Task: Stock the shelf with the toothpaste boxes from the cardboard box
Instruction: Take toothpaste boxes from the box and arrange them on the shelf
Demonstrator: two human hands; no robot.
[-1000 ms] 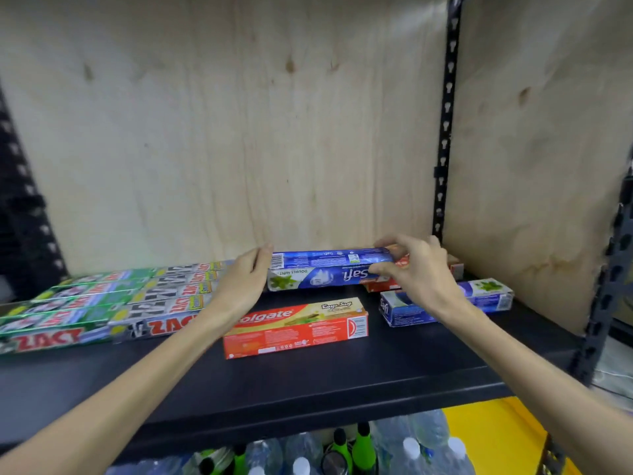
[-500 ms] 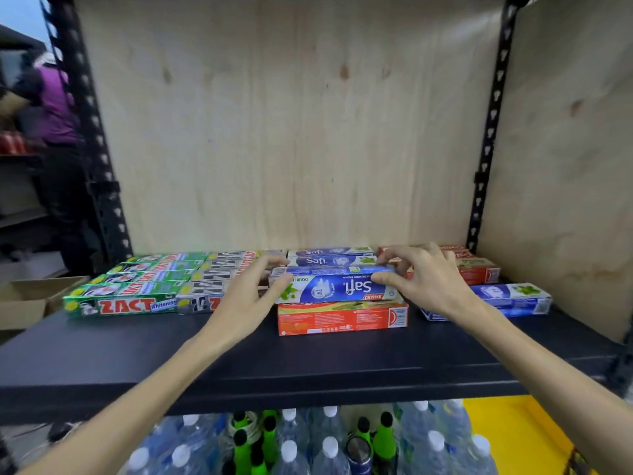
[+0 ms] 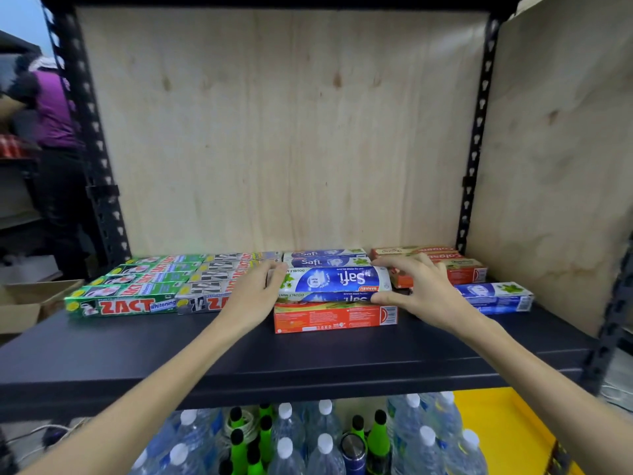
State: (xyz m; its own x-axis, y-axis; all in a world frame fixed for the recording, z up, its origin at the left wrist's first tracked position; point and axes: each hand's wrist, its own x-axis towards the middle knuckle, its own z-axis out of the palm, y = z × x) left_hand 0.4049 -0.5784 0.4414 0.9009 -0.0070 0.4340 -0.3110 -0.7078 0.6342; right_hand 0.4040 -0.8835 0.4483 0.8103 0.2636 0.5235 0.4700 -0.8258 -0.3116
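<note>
Holding: blue Safi box (image 3: 334, 281) gripped end to end, left hand (image 3: 255, 296) cupped round its left end, right hand (image 3: 416, 287) round its right end, thumb below and fingers over the top.
Grip state: both hands curled and pressed onto the carton's ends; likely an endwise hold so the long box stays level while being squared up.
Position of Safi box: lying flat, print upside down, directly behind the orange box (image 3: 335, 317); appears to sit on another blue carton, though contact below is partly hidden.
Behind the orange box, further back: two more Safi cartons (image 3: 325, 258) against the plywood back, same brand kept in one column.
Left of the orange box: green and grey Zact boxes (image 3: 126, 296) in tight rows, faces forward.
Right of the orange box: Colgate cartons (image 3: 445, 265) and a lone blue carton (image 3: 493, 296) near the shelf's (image 3: 239, 358) right side.
Far left of the orange box, off the shelf: open cardboard box (image 3: 30, 299), presumably the stock source.
Below the orange box: water bottles (image 3: 322, 437) on the lower level.
Step judged: seating and aligning the carton; release not yet made.
</note>
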